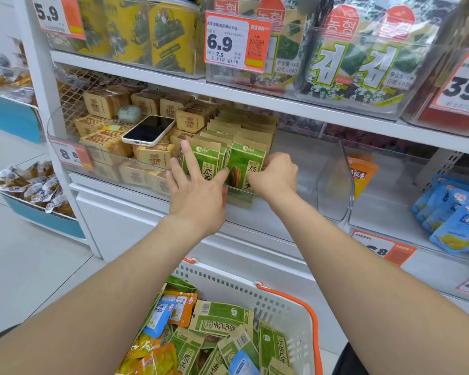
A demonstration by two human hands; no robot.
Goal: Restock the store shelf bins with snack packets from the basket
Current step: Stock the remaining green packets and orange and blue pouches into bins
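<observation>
Centre frame: left hand [198, 190], fingers straight and spread, touches the green packets [201, 161] standing in the clear bin [309, 171]. Right hand [275, 177] curls on the front-right packet [244, 163]; its fingertips are hidden behind the packet. Basket [282, 296] with more packets lower centre, cut off by the bottom edge.

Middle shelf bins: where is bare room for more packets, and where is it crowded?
Bare floor lies between the green packets and the right wall of the clear bin. More lies in the next bin, between the orange packets and the blue packets. Crowded: the left, where brown packets and a phone lie.
</observation>
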